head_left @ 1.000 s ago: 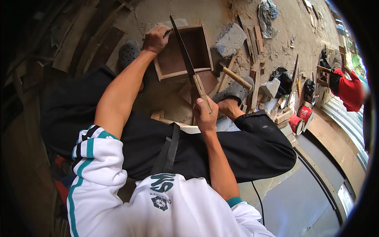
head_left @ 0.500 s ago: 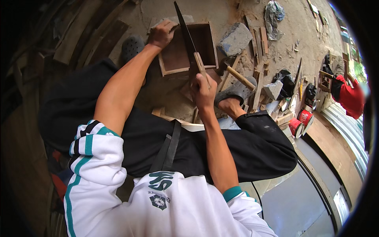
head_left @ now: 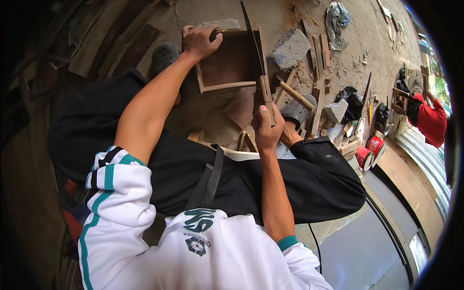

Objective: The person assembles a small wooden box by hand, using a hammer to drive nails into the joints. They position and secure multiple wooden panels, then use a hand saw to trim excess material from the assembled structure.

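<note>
While our left hand (head_left: 200, 41) grips the far upper-left corner of the wooden box frame (head_left: 232, 63), fingers curled over its rim, our right hand (head_left: 267, 128) is closed tight around the wooden handle of a long-bladed knife (head_left: 253, 46). We see the blade run up along the frame's right wall toward the top centre of the picture. The frame sits on the dirt ground in the upper middle, above our black-trousered knees. Just right of it lie a grey stone block (head_left: 290, 48) and a hammer (head_left: 295, 96); red cans (head_left: 369, 150) stand at the right.
</note>
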Demonstrator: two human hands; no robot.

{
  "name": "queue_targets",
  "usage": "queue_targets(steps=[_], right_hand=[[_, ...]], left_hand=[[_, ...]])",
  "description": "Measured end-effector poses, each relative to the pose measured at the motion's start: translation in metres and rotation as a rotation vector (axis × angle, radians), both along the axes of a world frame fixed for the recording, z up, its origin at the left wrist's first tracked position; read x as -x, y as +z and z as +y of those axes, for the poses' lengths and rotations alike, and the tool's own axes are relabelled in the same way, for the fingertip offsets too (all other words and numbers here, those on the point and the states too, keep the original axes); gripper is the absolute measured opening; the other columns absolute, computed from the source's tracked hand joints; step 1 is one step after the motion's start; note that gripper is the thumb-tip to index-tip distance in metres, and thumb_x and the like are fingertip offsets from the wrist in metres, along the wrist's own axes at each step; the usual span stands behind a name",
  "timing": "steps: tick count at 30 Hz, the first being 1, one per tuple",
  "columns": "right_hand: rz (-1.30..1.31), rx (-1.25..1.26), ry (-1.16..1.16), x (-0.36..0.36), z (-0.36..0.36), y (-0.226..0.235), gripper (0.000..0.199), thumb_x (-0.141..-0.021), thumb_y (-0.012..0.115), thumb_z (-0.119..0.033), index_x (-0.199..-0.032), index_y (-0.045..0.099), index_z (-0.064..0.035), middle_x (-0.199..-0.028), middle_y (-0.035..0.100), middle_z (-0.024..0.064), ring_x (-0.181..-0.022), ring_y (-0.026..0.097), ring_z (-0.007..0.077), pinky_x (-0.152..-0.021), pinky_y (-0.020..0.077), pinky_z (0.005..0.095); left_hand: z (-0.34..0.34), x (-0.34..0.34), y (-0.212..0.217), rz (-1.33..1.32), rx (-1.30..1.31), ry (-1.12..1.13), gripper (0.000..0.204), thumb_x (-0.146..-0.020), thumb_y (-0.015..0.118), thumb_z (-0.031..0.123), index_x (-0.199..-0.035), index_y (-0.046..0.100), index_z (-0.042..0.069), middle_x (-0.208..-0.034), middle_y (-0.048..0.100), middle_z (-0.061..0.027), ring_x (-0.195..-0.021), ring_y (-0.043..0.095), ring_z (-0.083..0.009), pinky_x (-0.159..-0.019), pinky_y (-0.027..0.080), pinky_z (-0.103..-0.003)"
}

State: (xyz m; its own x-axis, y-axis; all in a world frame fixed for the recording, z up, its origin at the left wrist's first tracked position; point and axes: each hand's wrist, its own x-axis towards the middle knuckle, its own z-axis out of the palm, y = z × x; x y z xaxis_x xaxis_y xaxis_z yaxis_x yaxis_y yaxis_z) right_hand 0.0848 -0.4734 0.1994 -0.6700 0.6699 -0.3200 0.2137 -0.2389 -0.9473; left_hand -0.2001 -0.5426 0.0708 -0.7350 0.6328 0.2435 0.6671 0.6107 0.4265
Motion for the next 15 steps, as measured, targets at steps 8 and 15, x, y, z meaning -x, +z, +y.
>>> queue_targets(steps=[8, 15], right_hand=[[-0.025, -0.017, -0.033, -0.010, 0.007, -0.001, 0.026, -0.096, 0.057, -0.021, -0.078, 0.053, -0.0035, -0.059, 0.049, -0.0024, -0.051, 0.046, 0.0055, -0.046, 0.0358, 0.0228], [-0.034, -0.069, -0.007, -0.007, 0.004, 0.002, 0.026, -0.095, 0.058, -0.021, -0.077, 0.053, -0.0031, -0.059, 0.050, -0.0015, -0.052, 0.046, 0.0060, -0.047, 0.0355, 0.0238]], left_hand=[[0.013, 0.013, 0.001, 0.106, -0.082, -0.173, 0.017, -0.084, 0.068, 0.029, -0.093, 0.073, 0.016, -0.101, 0.071, 0.0015, -0.093, 0.066, -0.0178, -0.076, 0.052, -0.035], [0.011, 0.014, 0.008, 0.188, -0.099, -0.218, 0.016, -0.081, 0.071, 0.030, -0.085, 0.070, 0.014, -0.091, 0.068, 0.0020, -0.088, 0.065, -0.0200, -0.069, 0.053, -0.036]])
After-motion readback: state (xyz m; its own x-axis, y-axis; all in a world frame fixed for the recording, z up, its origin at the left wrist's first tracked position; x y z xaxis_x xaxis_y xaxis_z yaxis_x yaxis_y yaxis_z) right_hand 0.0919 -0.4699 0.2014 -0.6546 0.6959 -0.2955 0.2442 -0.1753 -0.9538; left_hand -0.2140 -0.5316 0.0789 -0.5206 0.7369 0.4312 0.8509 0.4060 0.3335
